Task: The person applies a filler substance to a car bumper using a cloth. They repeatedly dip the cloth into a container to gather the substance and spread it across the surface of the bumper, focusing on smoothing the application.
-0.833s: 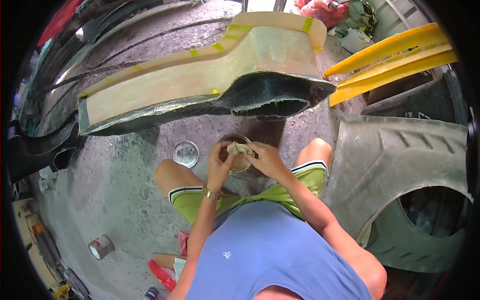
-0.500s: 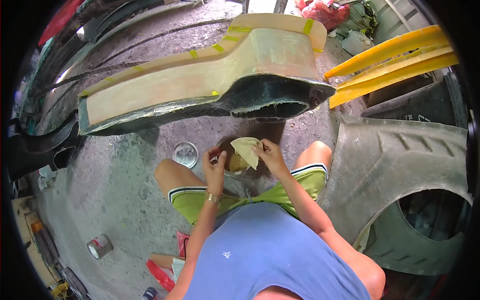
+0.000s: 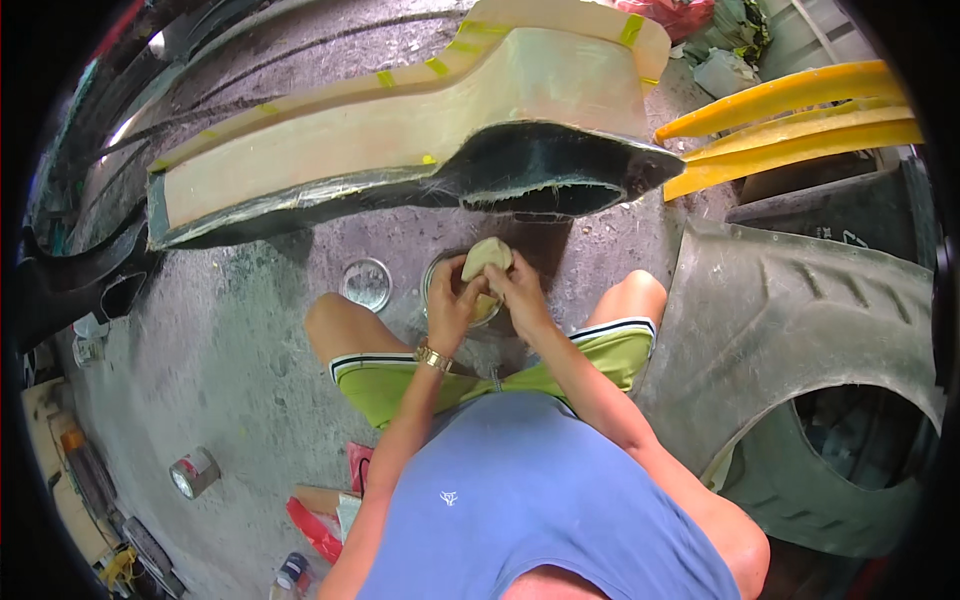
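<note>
A pale cream cloth (image 3: 487, 255), bunched into a small rounded pad, is held between my two hands. My left hand (image 3: 453, 300) has its fingers closed on the near left side of it. On the opposite side, my right hand (image 3: 521, 298) pinches the cloth with thumb and fingers. Directly below stands a round open tin (image 3: 430, 278) on the floor between my knees, with something yellowish inside, partly hidden by my hands. Just left of the tin lies a shiny round lid or shallow dish (image 3: 367, 285).
A long beige moulded part (image 3: 330, 150) with yellow tape strips and a dark hollow underside lies ahead. Yellow curved panels (image 3: 780, 110) are at far right, above a grey fender-like panel (image 3: 800, 300). A small can (image 3: 194, 472) lies left, with red packaging (image 3: 315, 530) near my left arm.
The cloth was hanging spread from my right hand; now it is gathered into a pad. My left hand has come in from the tin's left side and grips it too.
</note>
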